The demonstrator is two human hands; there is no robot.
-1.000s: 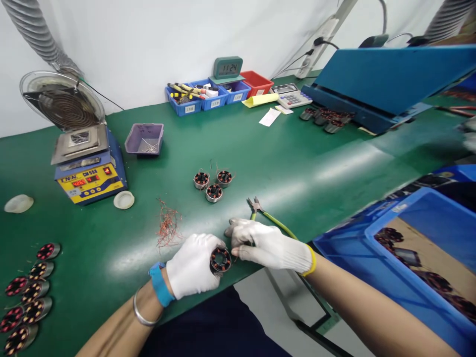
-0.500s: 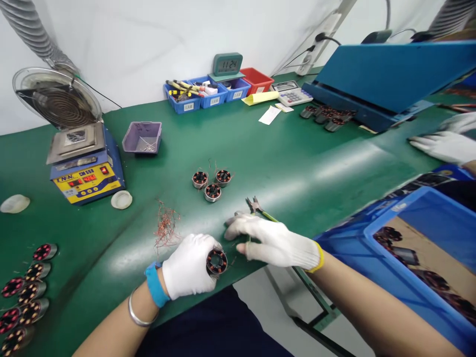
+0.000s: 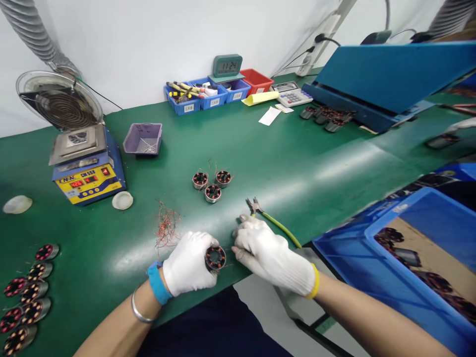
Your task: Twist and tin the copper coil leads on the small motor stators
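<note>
I had the left hand [image 3: 189, 263] back-up, its forearm reaching in from seven o'clock, gloved fingers wrapped round a copper-wound core [image 3: 215, 268] at its three o'clock. The core's ringed face tipped up toward my camera, near the edge of the green bench [image 3: 253, 153]. The right hand [image 3: 273, 255] sat just off the core at three o'clock, forearm slanting in from four, fingers curled; I couldn't tell whether its fingertips pinched anything. Pliers [image 3: 278, 225] lay at its twelve o'clock. From the held core, three others [image 3: 213, 200] stood at twelve, wire scraps [image 3: 166, 225] at ten.
</note>
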